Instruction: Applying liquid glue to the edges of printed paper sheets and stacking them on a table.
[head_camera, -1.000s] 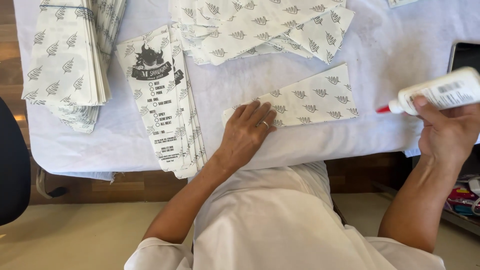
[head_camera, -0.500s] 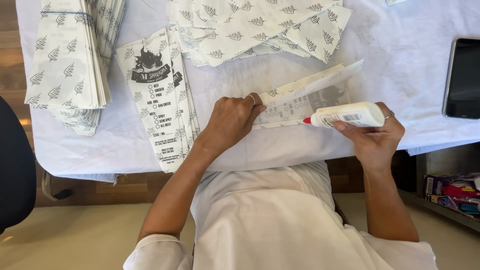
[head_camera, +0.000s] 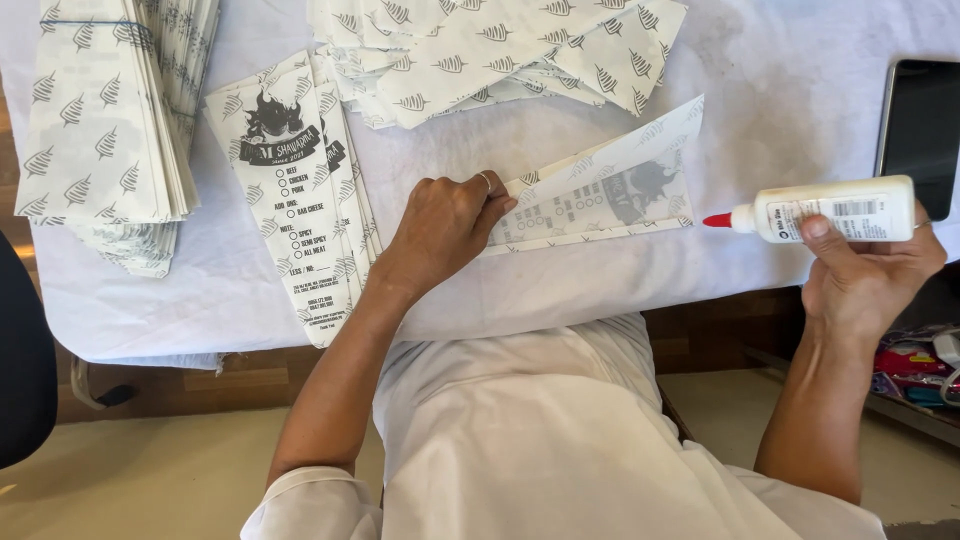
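My left hand (head_camera: 442, 228) presses down on the left end of a printed paper sheet (head_camera: 610, 195) lying on the white table cover (head_camera: 780, 110); the sheet's upper flap stands lifted, showing printing inside. My right hand (head_camera: 865, 270) grips a white glue bottle (head_camera: 835, 212) with a red nozzle pointing left, held off the table's front right edge, a short way right of the sheet.
A stack of printed paper bags (head_camera: 300, 190) lies left of my left hand. A taller pile of leaf-patterned sheets (head_camera: 100, 120) sits at far left, and loose patterned sheets (head_camera: 500, 50) lie at the back. A dark phone (head_camera: 920, 120) rests at right. A dark chair edge (head_camera: 25, 360) is at lower left.
My right hand swung the glue bottle in over the sheet, then drew it back out to the right. The sheet's flap is raised higher now. My left hand stayed on the sheet.
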